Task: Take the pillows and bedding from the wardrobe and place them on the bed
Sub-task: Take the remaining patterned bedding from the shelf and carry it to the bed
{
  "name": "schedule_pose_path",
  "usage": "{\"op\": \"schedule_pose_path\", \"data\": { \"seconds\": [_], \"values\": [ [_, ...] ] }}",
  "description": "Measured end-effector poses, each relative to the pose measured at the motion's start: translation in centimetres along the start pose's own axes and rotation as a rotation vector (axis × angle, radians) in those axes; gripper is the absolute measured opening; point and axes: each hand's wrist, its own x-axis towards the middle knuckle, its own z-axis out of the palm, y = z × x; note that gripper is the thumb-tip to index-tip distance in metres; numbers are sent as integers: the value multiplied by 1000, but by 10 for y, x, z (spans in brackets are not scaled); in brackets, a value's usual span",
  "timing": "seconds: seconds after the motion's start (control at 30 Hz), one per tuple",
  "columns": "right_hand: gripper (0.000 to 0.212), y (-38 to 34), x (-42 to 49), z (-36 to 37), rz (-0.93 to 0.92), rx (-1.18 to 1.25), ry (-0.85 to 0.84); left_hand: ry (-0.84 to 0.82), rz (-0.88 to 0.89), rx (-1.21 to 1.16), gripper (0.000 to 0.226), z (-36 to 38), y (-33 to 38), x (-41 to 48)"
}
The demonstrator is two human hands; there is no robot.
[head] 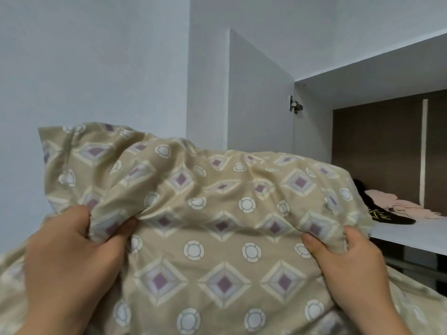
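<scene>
Left hand [70, 257] and right hand [348, 259] both have their fingers curled tight, each pinching a bunch of the soft tan bedding with purple diamonds and white circles [217, 213], which is held up in the air just in front of the big white wardrobe [362, 68]. Inside the wardrobe, on its flat white shelf [411, 232], lie a black cloth with yellow marks [387, 217] and a crumpled pale pink cloth [406, 201], touching each other. On the wardrobe's left side its plain white door [258, 100] stands open, joined on by a small metal hinge [295, 105].
</scene>
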Motion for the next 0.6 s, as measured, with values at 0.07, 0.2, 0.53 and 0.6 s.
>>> {"op": "schedule_pose_path", "data": {
  "seconds": [0.07, 0.2, 0.53, 0.6],
  "values": [
    [29, -26, -23, 30, 3, 40, -35, 36, -47, 31, 56, -42, -27, 13],
    [34, -73, -62, 80, -12, 109, -101, 82, -69, 111, 58, -120, -53, 30],
    [51, -188, -135, 201, -107, 254, -341, 307, -37, 449, 33, -296, -80, 53],
    [57, -206, -153, 230, -141, 226, -451, 401, -52, 454, 30, -333, -96, 57]
  ]
}}
